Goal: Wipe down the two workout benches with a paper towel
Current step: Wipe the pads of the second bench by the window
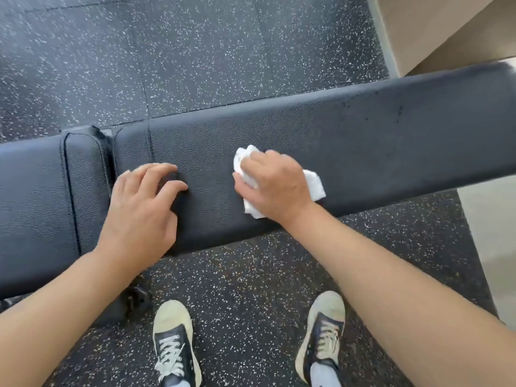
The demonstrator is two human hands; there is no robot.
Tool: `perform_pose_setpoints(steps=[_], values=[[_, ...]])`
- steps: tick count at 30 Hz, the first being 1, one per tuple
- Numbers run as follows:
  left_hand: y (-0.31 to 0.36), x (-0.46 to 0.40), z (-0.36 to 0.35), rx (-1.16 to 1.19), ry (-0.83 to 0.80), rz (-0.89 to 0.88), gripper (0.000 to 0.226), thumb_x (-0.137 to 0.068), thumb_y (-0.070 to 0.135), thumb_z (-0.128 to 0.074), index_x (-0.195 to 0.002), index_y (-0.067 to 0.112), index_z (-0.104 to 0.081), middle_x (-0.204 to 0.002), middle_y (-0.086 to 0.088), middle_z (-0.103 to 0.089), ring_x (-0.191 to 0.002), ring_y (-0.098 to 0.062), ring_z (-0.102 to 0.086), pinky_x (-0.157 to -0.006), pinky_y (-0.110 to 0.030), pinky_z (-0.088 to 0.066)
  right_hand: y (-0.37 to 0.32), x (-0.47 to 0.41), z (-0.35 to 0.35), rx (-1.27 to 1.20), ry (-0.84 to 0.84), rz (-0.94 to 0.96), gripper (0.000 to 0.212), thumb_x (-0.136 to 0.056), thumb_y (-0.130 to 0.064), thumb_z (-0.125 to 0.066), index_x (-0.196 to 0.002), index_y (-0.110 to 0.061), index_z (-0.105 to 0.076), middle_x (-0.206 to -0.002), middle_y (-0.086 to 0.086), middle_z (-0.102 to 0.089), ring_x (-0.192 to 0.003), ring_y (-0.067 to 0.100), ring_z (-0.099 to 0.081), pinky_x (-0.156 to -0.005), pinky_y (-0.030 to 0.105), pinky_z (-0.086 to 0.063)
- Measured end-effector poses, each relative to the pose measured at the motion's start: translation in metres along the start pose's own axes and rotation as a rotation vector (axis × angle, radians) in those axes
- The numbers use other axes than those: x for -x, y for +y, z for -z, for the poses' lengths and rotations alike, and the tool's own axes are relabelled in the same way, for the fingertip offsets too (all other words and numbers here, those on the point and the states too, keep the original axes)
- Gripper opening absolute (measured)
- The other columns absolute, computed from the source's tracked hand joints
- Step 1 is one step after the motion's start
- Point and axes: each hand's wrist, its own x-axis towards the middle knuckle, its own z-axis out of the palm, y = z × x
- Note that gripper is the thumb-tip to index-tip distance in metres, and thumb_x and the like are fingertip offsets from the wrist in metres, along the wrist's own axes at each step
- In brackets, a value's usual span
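Bench (363, 129): spans the view from left to right, standing on the floor (167, 51).
Seat pad (36, 191): left of the long pad, with a gap between them.
Left hand (139, 210): on the long pad, just right of the gap.
Right hand (275, 185): right of the left hand, on the paper towel (314, 184).
Paper towel: between right hand and pad.
Shoes (174, 344): on the floor before the bench.

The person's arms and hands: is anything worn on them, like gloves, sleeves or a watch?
No. Both forearms are bare as far as the head view shows, with no sleeve in sight. The left hand and the right hand wear no gloves, and no watch, band or ring shows.
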Motion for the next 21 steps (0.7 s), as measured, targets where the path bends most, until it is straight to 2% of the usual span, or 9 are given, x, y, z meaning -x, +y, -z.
perform_pose_setpoints(steps=[2, 4, 8, 10, 13, 15, 16, 18, 21], values=[[0.019, -0.009, -0.003, -0.02, -0.044, -0.084, 0.051, -0.074, 0.009, -0.049, -0.122, 0.007, -0.066, -0.143, -0.016, -0.055, -0.13, -0.045, -0.05, -0.108, -0.066, -0.039, 0.06, -0.003, 0.02, 0.071, 0.044, -0.153, 0.025, -0.09, -0.029, -0.07, -0.075, -0.012, -0.06, -0.073, 0.005, -0.06, -0.06, 0.029, -0.052, -0.051, 0.037, -0.044], [0.043, -0.022, -0.004, 0.032, -0.064, -0.064, 0.053, -0.074, 0.009, -0.051, -0.124, 0.007, -0.066, -0.143, -0.015, -0.055, -0.13, -0.044, -0.05, -0.109, -0.064, -0.04, 0.096, 0.003, 0.034, 0.114, 0.076, -0.282, 0.027, -0.092, -0.032, -0.063, -0.074, -0.013, -0.058, -0.073, 0.004, -0.058, -0.062, 0.028, -0.052, -0.053, 0.038, -0.044], [0.084, -0.056, -0.005, 0.091, -0.079, -0.058, 0.053, -0.078, 0.007, -0.052, -0.129, 0.004, -0.065, -0.145, -0.017, -0.055, -0.133, -0.045, -0.05, -0.112, -0.061, -0.04, 0.078, 0.034, 0.033, 0.084, 0.107, -0.345, 0.027, -0.089, -0.032, -0.066, -0.072, -0.016, -0.052, -0.072, 0.001, -0.053, -0.06, 0.025, -0.046, -0.052, 0.036, -0.038], [0.099, -0.078, -0.005, 0.112, -0.075, -0.046, 0.052, -0.08, 0.005, -0.053, -0.13, 0.003, -0.064, -0.146, -0.019, -0.054, -0.134, -0.046, -0.05, -0.114, -0.059, -0.039, 0.051, 0.054, 0.028, 0.024, 0.094, -0.279, 0.025, -0.087, -0.03, -0.07, -0.073, -0.017, -0.053, -0.072, 0.003, -0.053, -0.061, 0.026, -0.046, -0.054, 0.038, -0.035], [0.118, -0.112, -0.01, 0.082, -0.091, -0.074, 0.052, -0.082, -0.001, -0.06, -0.134, 0.002, -0.062, -0.149, -0.021, -0.051, -0.136, -0.048, -0.048, -0.115, -0.059, -0.037, 0.026, 0.081, 0.027, -0.062, 0.033, -0.077, 0.025, -0.087, -0.029, -0.071, -0.072, -0.016, -0.055, -0.07, 0.002, -0.05, -0.061, 0.024, -0.043, -0.054, 0.037, -0.03], [0.128, -0.134, -0.015, 0.057, -0.087, -0.091, 0.054, -0.083, -0.001, -0.062, -0.137, 0.003, -0.059, -0.152, -0.021, -0.048, -0.137, -0.046, -0.046, -0.116, -0.058, -0.036, 0.037, 0.086, 0.033, -0.046, -0.024, 0.067, 0.023, -0.089, -0.03, -0.069, -0.072, -0.018, -0.058, -0.069, 0.001, -0.05, -0.06, 0.023, -0.043, -0.055, 0.034, -0.026], [0.135, -0.145, -0.018, 0.059, -0.082, -0.089, 0.055, -0.085, 0.001, -0.062, -0.139, 0.003, -0.057, -0.152, -0.021, -0.047, -0.138, -0.046, -0.045, -0.117, -0.058, -0.035, 0.051, 0.086, 0.039, -0.025, -0.031, 0.08, 0.023, -0.089, -0.03, -0.069, -0.073, -0.018, -0.059, -0.069, 0.0, -0.051, -0.06, 0.023, -0.043, -0.055, 0.034, -0.026], [0.152, -0.162, -0.027, 0.062, -0.079, -0.08, 0.055, -0.088, 0.006, -0.06, -0.143, 0.004, -0.053, -0.154, -0.02, -0.045, -0.14, -0.045, -0.043, -0.118, -0.058, -0.033, 0.092, 0.086, 0.055, 0.006, 0.026, -0.056, 0.025, -0.087, -0.029, -0.072, -0.071, -0.016, -0.057, -0.07, 0.002, -0.052, -0.059, 0.024, -0.046, -0.051, 0.037, -0.034], [0.188, -0.172, -0.045, 0.046, -0.027, 0.01, 0.053, -0.091, 0.012, -0.055, -0.143, 0.008, -0.052, -0.155, -0.016, -0.044, -0.143, -0.042, -0.039, -0.119, -0.061, -0.027, 0.169, 0.101, 0.085, 0.075, 0.136, -0.378, 0.027, -0.09, -0.029, -0.066, -0.07, -0.014, -0.056, -0.069, 0.003, -0.052, -0.06, 0.026, -0.045, -0.053, 0.041, -0.042]])
